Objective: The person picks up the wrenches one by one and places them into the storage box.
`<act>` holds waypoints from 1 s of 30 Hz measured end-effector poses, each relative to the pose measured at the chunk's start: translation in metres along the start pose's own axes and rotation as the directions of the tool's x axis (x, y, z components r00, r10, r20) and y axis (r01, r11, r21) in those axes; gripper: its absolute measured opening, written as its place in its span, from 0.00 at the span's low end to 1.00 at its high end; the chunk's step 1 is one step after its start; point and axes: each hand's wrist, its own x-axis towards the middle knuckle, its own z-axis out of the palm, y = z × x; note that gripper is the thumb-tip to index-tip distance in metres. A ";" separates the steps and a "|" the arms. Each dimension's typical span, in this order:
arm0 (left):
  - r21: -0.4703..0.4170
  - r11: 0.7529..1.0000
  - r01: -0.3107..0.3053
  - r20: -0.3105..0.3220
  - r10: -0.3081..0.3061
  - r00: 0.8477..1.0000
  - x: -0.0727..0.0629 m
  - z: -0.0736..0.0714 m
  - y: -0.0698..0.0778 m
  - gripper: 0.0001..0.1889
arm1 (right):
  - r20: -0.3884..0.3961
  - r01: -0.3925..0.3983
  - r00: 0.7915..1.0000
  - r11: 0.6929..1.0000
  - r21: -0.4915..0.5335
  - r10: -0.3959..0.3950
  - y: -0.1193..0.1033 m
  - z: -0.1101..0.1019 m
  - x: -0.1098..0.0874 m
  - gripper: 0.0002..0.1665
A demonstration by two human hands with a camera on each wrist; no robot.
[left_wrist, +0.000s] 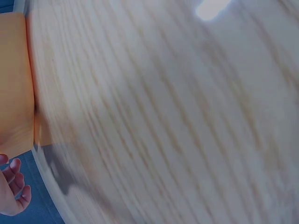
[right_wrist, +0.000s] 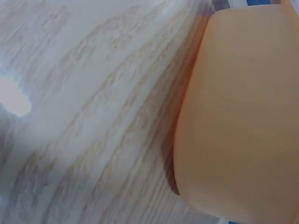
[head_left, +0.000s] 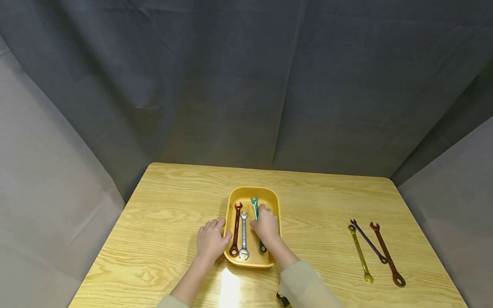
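In the head view a yellow plastic tray stands on the table. Inside it, on the left, lie a red wrench and a silver double open-ended wrench, side by side. My right hand reaches into the tray's right half and grips a teal wrench around its middle, which the fingers hide; both ends show. At the tray's left rim is my left hand, its thumb over the edge and its loosely bent fingers outside the wall. The left wrist view shows those fingers near the tray wall.
To the right on the wooden table lie a yellow-green wrench, a purple wrench and a larger reddish-brown wrench. A small dark object shows partly beside the right sleeve. Grey curtains hang behind the table.
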 end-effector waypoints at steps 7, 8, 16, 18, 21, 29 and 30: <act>0.006 1.000 0.008 0.010 -0.008 1.000 0.000 0.000 -0.001 0.20 | 0.002 -0.003 1.000 1.000 0.006 0.003 -0.001 0.008 0.001 0.20; 0.005 1.000 0.011 0.012 -0.011 1.000 0.000 0.001 -0.001 0.20 | 0.002 -0.005 1.000 1.000 0.007 0.005 -0.002 0.009 0.001 0.20; 0.021 1.000 0.005 0.008 -0.005 1.000 0.001 0.001 -0.001 0.20 | 0.022 -0.039 0.999 0.999 0.025 0.039 -0.004 0.013 0.002 0.19; 0.021 1.000 0.005 0.005 -0.006 1.000 0.000 0.001 -0.001 0.20 | 0.032 -0.048 0.998 0.999 0.025 0.047 -0.005 0.015 0.003 0.20; 0.016 1.000 0.002 0.002 -0.002 1.000 0.000 0.001 -0.001 0.20 | 0.047 -0.059 0.997 0.998 0.026 0.058 -0.006 0.017 0.003 0.20; 0.024 1.000 0.011 0.014 -0.011 1.000 0.000 0.000 0.000 0.20 | 0.074 -0.090 0.993 0.996 0.022 0.088 -0.006 0.022 0.003 0.23; 0.025 1.000 0.012 0.014 -0.012 1.000 0.000 0.000 0.000 0.20 | 0.072 -0.088 0.994 0.996 0.021 0.086 -0.006 0.022 0.003 0.23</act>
